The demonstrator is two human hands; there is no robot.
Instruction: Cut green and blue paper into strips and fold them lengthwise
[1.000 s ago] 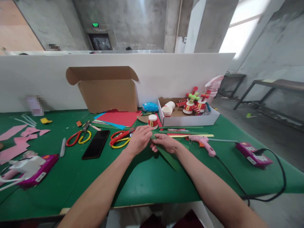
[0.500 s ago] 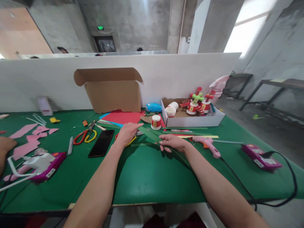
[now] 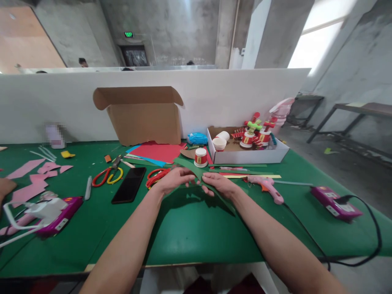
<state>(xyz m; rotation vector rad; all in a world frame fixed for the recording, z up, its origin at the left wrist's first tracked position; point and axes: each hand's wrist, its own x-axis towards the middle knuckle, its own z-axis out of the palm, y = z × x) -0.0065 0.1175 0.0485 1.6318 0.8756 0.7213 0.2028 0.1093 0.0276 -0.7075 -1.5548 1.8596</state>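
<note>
Pinching green paper [image 3: 196,170] in the right hand [image 3: 221,184], nearside of the cup [image 3: 201,157]; curving the left hand [image 3: 177,181] by the paper, unclear whether gripping. Probably feeling light, bendy, easily creased; needing gentle edge holds.

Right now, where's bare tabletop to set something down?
Free: green tabletop between left forearm and right forearm; also the patch bordered by left forearm, phone and left purple box. Crowded: around the paper cup, with green strip and white tray close by.

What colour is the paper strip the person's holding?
The paper strip is green. It shows best in the head view, the only one.
</note>
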